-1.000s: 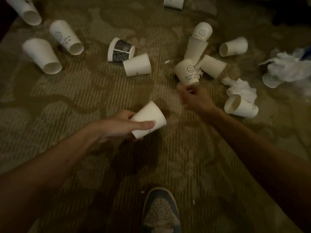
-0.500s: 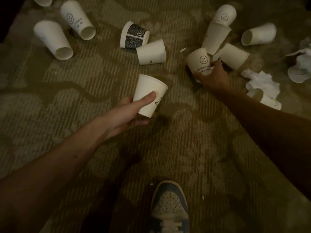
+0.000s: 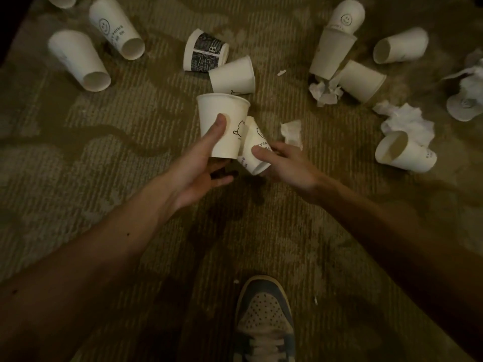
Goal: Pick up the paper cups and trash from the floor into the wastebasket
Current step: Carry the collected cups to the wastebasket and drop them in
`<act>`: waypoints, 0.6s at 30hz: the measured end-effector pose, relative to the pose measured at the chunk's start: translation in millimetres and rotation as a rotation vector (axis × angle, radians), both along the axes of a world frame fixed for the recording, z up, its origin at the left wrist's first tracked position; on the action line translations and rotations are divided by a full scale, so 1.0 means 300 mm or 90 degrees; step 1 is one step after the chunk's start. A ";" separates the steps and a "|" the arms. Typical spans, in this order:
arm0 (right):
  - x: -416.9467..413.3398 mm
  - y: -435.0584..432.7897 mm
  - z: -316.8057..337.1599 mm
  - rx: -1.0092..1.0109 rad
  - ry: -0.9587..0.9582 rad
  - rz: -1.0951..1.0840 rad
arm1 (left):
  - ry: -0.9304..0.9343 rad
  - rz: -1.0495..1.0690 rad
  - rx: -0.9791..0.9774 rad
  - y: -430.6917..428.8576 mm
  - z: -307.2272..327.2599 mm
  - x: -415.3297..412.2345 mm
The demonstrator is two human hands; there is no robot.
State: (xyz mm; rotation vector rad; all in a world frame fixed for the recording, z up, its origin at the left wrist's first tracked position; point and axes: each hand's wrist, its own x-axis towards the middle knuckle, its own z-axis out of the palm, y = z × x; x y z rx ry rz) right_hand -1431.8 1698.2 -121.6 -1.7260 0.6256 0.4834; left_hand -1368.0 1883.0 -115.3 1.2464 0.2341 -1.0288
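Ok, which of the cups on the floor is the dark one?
The short cup with the black patterned band, lying on its side at top centre, just beyond a plain white cup. Every other cup in view is white.

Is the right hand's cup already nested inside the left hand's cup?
No, the smiley cup in the right hand is tilted outside the wall of the upright cup in the left hand.

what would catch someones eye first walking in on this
The two hands at centre: the left hand grips an upright white cup, and the right hand holds a tilted printed cup right beside it. Around them the carpet is littered with tipped paper cups, a black-patterned cup at top centre and crumpled tissue at right. A shoe pokes in at the bottom.
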 end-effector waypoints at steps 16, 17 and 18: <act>0.075 0.152 -0.012 0.112 0.006 0.059 | 0.040 -0.025 -0.051 0.090 0.006 0.068; 0.084 0.158 -0.018 0.109 0.006 0.070 | 0.047 -0.024 -0.052 0.097 0.002 0.074; 0.094 0.163 -0.025 0.101 0.009 0.086 | 0.053 -0.016 -0.053 0.103 -0.001 0.079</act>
